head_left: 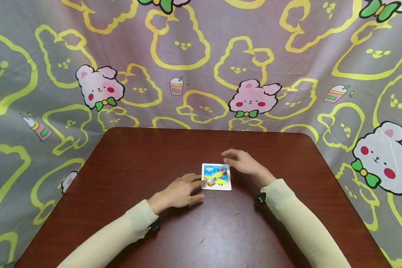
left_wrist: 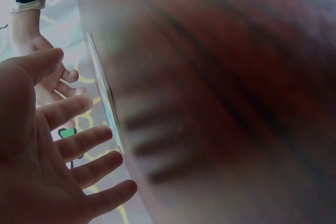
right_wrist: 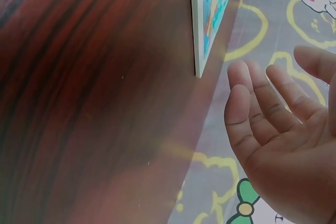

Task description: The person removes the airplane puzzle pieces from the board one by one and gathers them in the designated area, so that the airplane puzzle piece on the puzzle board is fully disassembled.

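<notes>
Left hand blocks the left side of a picture card, right hand its far right corner; tabletop lies open near and far, before patterned cloth.

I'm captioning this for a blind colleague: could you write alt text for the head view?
A person's left hand and right hand flank an airplane picture card on a brown table; cartoon-patterned fabric hangs behind.

A grey cartoon-print curtain hangs behind and beside a glossy reddish-brown table.
</notes>
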{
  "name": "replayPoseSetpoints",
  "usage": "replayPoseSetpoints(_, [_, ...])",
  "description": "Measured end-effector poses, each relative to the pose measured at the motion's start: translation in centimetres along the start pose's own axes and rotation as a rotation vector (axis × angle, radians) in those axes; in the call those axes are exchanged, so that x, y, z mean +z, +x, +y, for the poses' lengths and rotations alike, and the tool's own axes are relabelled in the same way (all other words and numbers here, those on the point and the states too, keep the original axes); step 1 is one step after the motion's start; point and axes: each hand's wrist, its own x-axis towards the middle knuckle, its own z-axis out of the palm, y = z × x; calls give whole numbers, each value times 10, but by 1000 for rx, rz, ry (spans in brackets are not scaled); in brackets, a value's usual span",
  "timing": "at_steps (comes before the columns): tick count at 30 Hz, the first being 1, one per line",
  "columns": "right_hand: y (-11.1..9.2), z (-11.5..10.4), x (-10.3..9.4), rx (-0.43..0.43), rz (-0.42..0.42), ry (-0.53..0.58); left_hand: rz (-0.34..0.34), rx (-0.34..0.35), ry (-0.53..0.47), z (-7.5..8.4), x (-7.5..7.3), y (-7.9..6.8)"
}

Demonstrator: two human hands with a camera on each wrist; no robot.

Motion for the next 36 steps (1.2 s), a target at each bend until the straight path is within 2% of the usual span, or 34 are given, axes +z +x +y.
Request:
replayPoseSetpoints(5, [2,-2,4,8,-11,-5,-27,8,5,2,1,0])
replayPoseSetpoints(14, [7,-4,8,-11,-42,-25,-10,45,34,3,4,0])
replayPoseSetpoints(25, [20,-6,16,5,-96,-26,-62,4,46,3,1,2])
replayPoseSetpoints(36, [25,-12,25,59,-176,45,-74,-8,37,5,3,1])
